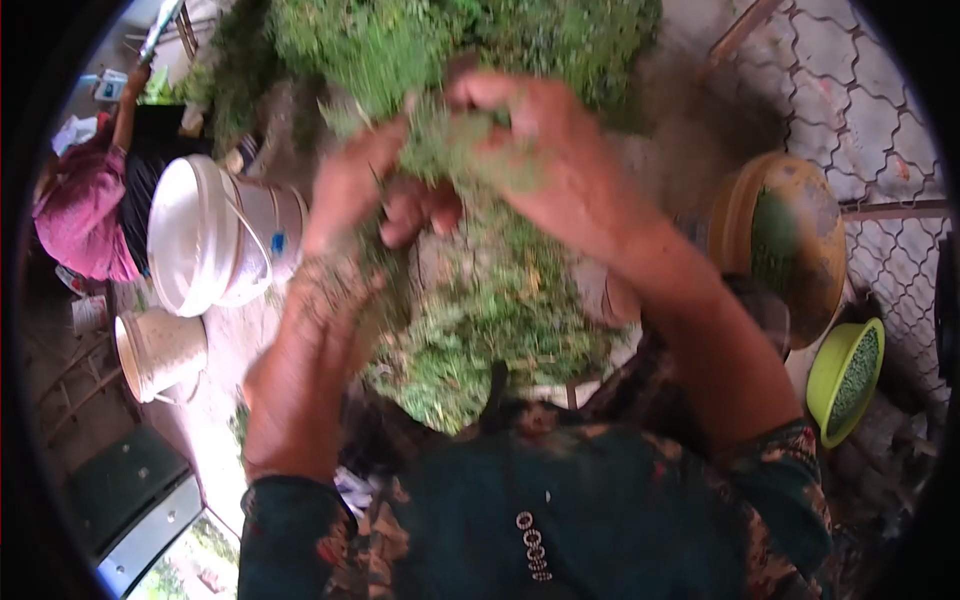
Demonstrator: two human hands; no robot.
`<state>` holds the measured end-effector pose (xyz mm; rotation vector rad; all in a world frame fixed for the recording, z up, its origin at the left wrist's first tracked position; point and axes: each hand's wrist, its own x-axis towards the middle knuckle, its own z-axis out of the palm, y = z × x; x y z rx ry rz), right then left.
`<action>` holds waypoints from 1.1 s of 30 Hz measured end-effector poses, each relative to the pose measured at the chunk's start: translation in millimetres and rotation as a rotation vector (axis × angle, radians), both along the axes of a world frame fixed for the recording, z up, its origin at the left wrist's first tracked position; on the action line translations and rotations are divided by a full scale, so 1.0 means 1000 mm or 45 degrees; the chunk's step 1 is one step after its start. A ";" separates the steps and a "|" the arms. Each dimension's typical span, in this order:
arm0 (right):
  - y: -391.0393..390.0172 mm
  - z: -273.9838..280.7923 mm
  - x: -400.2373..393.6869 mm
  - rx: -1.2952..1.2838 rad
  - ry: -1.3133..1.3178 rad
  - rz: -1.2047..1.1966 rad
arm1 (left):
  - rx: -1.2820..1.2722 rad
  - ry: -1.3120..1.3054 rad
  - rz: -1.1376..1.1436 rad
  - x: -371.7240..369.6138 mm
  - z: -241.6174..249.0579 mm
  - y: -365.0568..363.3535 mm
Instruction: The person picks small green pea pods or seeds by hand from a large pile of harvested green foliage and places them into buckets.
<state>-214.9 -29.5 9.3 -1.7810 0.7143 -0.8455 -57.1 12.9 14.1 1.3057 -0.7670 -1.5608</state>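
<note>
Green sprigs (435, 140) sat in the grip of the right hand (550, 140), just beside the left hand (350, 190), curled but too blurred to tell its hold. Handling the bunch seemed the step; the next move likely called for a steady pinch. Beyond both, a leafy heap (460, 50) was cut off.

left hand (352, 190) near right hand (560, 150), both curled

Two leafy heaps (560, 50) (490, 340), three buckets (185, 240) (160, 355) (820, 235), one basin (822, 380)
</note>
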 end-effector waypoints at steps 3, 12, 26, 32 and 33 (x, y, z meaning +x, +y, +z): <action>-0.005 -0.006 -0.003 -0.654 0.158 -0.080 | -0.191 0.622 -0.184 0.007 -0.009 0.002; -0.003 -0.013 -0.016 0.111 0.065 0.267 | 0.005 0.931 -0.440 0.050 -0.030 0.001; 0.008 0.019 -0.183 -0.166 0.594 -0.940 | 0.431 -0.724 -2.816 0.066 -0.287 0.216; -0.005 0.004 -0.304 0.426 1.630 -0.603 | 0.259 -1.151 -2.354 0.054 -0.262 0.181; 0.007 0.001 -0.302 0.427 1.599 -0.552 | 0.266 -1.279 -2.257 0.059 -0.269 0.171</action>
